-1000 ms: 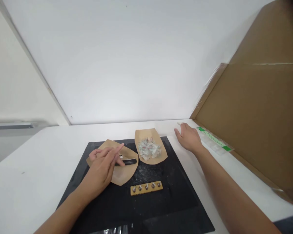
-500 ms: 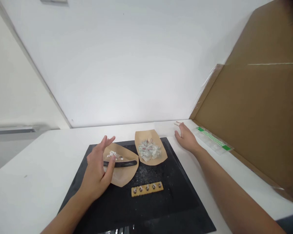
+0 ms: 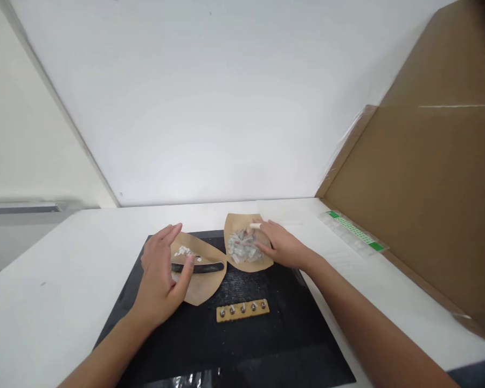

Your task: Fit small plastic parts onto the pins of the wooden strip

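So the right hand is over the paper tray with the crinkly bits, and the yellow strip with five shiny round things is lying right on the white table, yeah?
Not quite: the yellow strip with five shiny round things lies on the black mat, as the head view shows. The right hand is indeed over the paper tray with the crinkly bits.

Bright, diffuse light; black mat [image 3: 242, 350] glinting, top-right corner dark, seemingly blurred

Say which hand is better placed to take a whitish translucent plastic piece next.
Probably the right hand: it is over the shallow brown paper tray holding those pieces, while the left hand is at the other brown paper tray.
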Motion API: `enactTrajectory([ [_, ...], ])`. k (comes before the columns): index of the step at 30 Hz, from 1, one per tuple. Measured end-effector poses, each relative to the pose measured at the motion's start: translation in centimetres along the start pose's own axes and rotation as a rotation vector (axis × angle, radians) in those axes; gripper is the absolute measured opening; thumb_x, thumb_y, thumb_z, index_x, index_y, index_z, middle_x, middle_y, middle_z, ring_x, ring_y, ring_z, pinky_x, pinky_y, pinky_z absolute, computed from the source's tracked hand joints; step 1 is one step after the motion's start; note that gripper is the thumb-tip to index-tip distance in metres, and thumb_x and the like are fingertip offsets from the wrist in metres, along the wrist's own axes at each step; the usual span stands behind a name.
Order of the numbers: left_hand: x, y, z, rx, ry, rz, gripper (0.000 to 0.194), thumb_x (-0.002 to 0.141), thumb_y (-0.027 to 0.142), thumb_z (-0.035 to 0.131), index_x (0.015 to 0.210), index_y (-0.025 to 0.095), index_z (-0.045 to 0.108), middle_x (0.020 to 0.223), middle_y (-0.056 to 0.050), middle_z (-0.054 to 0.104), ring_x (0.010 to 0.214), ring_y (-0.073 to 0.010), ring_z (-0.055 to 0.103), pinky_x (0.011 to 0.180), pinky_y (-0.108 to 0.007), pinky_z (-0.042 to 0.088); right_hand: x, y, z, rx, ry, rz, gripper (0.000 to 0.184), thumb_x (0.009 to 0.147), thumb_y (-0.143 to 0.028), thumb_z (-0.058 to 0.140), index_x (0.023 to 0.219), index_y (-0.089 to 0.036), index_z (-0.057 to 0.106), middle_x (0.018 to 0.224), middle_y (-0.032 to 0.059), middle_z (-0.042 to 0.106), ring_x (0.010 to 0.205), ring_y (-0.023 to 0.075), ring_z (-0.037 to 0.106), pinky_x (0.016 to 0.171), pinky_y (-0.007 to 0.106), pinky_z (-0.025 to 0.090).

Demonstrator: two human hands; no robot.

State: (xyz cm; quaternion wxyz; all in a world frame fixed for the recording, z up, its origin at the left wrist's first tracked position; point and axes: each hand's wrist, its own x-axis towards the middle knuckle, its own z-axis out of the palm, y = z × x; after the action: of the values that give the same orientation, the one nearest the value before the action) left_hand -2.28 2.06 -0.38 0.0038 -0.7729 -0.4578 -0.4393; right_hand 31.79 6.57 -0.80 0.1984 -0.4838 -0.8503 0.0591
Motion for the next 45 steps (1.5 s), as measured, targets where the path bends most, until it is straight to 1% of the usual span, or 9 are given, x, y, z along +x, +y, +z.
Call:
enactTrajectory([
  [3,0.0,-0.1,0.1,0.0,-0.01,-0.001,0.057,0.101,0.031,0.056,0.154,0.026,0.036,0.146,-0.015,0.05,0.141,-0.0354,0.044,0.118,-0.06,0.034,-0.1,-0.6,-0.6,0.012,-0.106,-0.016,0.047,0.096,-0.04,0.067,0.139,-0.025,0.059,0.154,0.0122,0.057,0.148,0.0329,0.047,0.128,0.062,0.02],
  [5,0.0,-0.2,0.2,0.0,-0.018,-0.006,0.057,0.101,0.031,0.056,0.154,0.026,0.036,0.145,-0.015,0.051,0.14,-0.0356,0.044,0.117,-0.06,0.035,0.0,-0.9,-0.7,0.021,-0.148,0.0,0.049,0.093,-0.042,0.071,0.137,-0.025,0.06,0.147,0.0124,0.063,0.142,0.0334,0.054,0.127,0.063,0.018],
  [10,0.0,-0.2,0.1,-0.003,-0.012,-0.006,0.055,0.1,0.031,0.056,0.152,0.026,0.038,0.143,-0.015,0.051,0.139,-0.0358,0.045,0.116,-0.06,0.036,0.2,-0.9,-0.5,0.016,-0.152,0.005,0.035,0.09,-0.042,0.076,0.119,-0.026,0.067,0.123,0.0076,0.075,0.12,0.0304,0.067,0.125,0.061,0.022],
  [16,-0.1,-0.3,0.2,0.002,-0.029,-0.008,0.052,0.1,0.031,0.056,0.149,0.025,0.04,0.142,-0.016,0.052,0.139,-0.0362,0.045,0.115,-0.059,0.036,0.3,-0.6,-0.9,0.017,-0.025,-0.037,0.017,0.091,-0.034,0.075,0.102,-0.024,0.067,0.106,0.0047,0.078,0.105,0.026,0.072,0.123,0.054,0.03],
  [20,-0.1,-0.5,0.3,0.003,-0.041,0.018,0.049,0.1,0.03,0.056,0.146,0.024,0.042,0.138,-0.016,0.053,0.137,-0.0365,0.046,0.113,-0.059,0.037,0.4,-0.7,-1.1,0.065,0.076,0.028,0.016,0.092,-0.036,0.073,0.103,-0.025,0.066,0.108,0.0063,0.078,0.107,0.0279,0.07,0.106,0.046,0.048],
  [22,-0.1,-0.5,0.3,0.002,-0.044,0.024,0.047,0.1,0.03,0.056,0.145,0.025,0.043,0.137,-0.015,0.053,0.136,-0.0361,0.047,0.113,-0.059,0.037,0.4,-0.9,-1.0,0.066,0.107,0.057,0.017,0.093,-0.038,0.072,0.102,-0.025,0.065,0.108,0.0073,0.078,0.104,0.0288,0.07,0.096,0.044,0.052],
  [31,0.0,-0.3,0.2,0.008,-0.073,0.045,0.038,0.102,0.029,0.053,0.139,0.024,0.049,0.133,-0.013,0.056,0.128,-0.0327,0.052,0.111,-0.055,0.038,0.6,-1.7,-0.4,0.152,0.186,0.083,0.013,0.096,-0.032,0.069,0.105,-0.025,0.063,0.116,0.0047,0.079,0.1,0.0238,0.075,0.089,0.037,0.057],
  [36,0.0,-0.4,0.4,0.001,-0.08,0.06,0.038,0.102,0.029,0.053,0.139,0.025,0.049,0.133,-0.012,0.058,0.128,-0.0327,0.052,0.11,-0.054,0.038,0.7,-1.7,0.3,0.295,0.272,0.139,0.025,0.089,-0.033,0.079,0.082,-0.025,0.056,0.103,0.0037,0.082,0.093,0.0237,0.079,0.082,0.036,0.06],
  [45,-0.2,-0.2,0.6,-0.039,-0.149,0.063,0.035,0.103,0.028,0.052,0.138,0.026,0.048,0.132,-0.011,0.057,0.129,-0.0323,0.05,0.11,-0.055,0.037,0.9,-2.3,0.9,0.582,0.274,0.252,0.022,0.088,-0.037,0.078,0.087,-0.024,0.061,0.095,0.0023,0.083,0.087,0.0212,0.081,0.075,0.03,0.064],
])
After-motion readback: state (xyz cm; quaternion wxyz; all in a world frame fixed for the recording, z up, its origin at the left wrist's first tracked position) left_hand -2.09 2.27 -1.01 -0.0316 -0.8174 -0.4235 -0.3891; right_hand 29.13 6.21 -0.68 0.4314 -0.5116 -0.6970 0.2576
